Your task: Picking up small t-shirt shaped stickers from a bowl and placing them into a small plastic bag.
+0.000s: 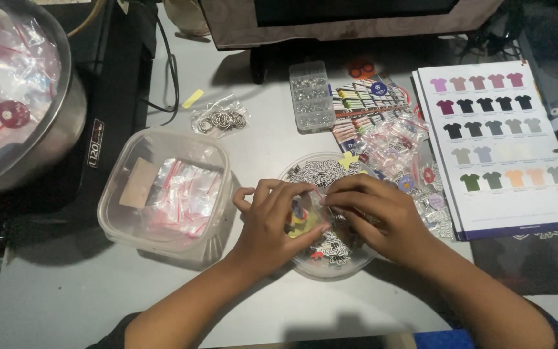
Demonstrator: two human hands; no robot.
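This looks like a small home craft or merchandise workspace. A grey desk (279, 304) carries a colour chart of T-shirts (495, 145), a clear compartment box of small metal parts (310, 97), a bag of key rings (221, 119), a tub of tiny zip bags (163, 187) and what may be a printer (108, 97).

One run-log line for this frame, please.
left hand: on small clear bag | right hand: same | under: round dish
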